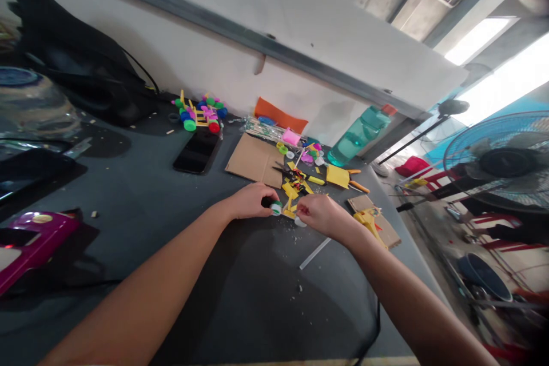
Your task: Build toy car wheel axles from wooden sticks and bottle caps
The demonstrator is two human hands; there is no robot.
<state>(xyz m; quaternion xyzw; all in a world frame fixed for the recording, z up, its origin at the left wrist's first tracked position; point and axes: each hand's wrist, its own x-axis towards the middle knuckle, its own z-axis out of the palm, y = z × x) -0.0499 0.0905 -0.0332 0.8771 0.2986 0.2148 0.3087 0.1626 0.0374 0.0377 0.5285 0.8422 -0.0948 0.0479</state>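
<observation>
Your left hand point(253, 201), fingertips pinching a green cap point(277, 208) at its three o'clock, your right hand point(321, 213), fingers bunched, any pinched thing impossible to tell, a white cap point(300, 222) at its eight o'clock

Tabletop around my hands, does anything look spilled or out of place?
Yes: small pale bits lie scattered over the dark tabletop, on the near side of your left hand and right hand. They look like stray debris, though of what is unclear.
</observation>
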